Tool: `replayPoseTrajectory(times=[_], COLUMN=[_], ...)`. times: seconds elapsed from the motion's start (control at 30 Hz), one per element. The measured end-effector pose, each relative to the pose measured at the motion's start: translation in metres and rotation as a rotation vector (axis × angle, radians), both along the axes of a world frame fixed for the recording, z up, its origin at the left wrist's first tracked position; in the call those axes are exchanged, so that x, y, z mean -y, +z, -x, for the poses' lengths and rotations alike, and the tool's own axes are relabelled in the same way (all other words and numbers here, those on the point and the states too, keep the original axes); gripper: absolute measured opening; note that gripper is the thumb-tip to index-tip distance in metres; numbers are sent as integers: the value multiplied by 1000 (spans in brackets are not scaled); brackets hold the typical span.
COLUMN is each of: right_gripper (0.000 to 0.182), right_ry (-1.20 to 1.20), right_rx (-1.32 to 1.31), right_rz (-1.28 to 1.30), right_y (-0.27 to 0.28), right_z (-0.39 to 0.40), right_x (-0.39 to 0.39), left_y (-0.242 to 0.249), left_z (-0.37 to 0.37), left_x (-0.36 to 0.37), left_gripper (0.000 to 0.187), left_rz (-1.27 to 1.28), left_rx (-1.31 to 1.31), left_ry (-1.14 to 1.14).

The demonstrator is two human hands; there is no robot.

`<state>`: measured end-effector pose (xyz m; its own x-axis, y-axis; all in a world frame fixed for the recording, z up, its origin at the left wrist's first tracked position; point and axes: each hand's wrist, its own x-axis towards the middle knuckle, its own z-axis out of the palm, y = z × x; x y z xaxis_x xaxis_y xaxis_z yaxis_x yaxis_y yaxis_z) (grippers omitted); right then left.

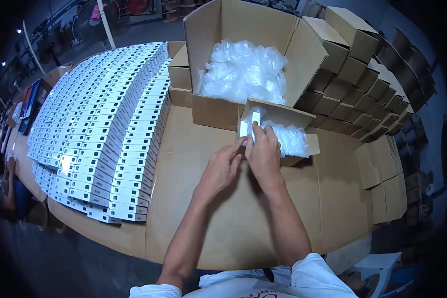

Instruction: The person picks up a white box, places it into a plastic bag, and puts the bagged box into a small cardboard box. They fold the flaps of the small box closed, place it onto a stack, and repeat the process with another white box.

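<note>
Bagged white part (256,121): pinched in your right hand (264,151) fingers — at the small open carton (303,119).
Left hand (223,166): fingertips touch the part's lower edge — grip unclear.

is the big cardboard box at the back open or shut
Open. The big cardboard box has its flaps standing up and out, and the clear plastic bags piled inside show from above.
</note>
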<state>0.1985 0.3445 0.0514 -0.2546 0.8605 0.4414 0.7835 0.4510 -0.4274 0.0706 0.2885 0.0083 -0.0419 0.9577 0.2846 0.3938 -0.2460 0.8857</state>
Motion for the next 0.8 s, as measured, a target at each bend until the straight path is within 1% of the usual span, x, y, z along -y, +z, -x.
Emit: replayPoseTrajectory(times=[0.07,0.1,0.2,0.23,0.27,0.33,0.37,0.4,0.43,0.47,0.57,0.7,0.8], right_gripper=[41,39,38,37,43,53,59,66,72,75,84,88,86], right_ry=[4,-20,-16,-40,-27,-25,6,38,72,72,84,142,175], right_rx=[18,93,195,213,209,266,259,251,242,247,275,262,164], right_rz=[21,60,-140,-154,6,-192,-142,-95,-48,-58,7,19,27], right_y=[-1,3,-14,-13,-8,-31,-48,-66,-70,-70,-67,-58,-36], right_z=[-3,-1,-5,-5,-6,-11,-15,-18,-16,-13,-14,-25,-46], right_x=[-5,-4,-11,-7,-1,7,9,7,3,-9,-1,2,40], left_y=[5,7,9,17,14,6,3,4,6,7,-1,0,6], left_z=[2,3,8,9,10,13,12,10,10,10,6,-10,-21], left_x=[6,8,16,22,28,29,29,33,39,36,38,30,28], left_gripper=[47,47,43,37,37,38,40,40,40,40,36,35,37], left_rz=[48,67,64,48,27,-27,-64,-36,-8,7,77,155,137], left_rx=[74,110,264,253,295,374,421,431,440,454,442,397,339], left_ry=[30,46,135,170,198,243,241,235,229,229,231,221,251])
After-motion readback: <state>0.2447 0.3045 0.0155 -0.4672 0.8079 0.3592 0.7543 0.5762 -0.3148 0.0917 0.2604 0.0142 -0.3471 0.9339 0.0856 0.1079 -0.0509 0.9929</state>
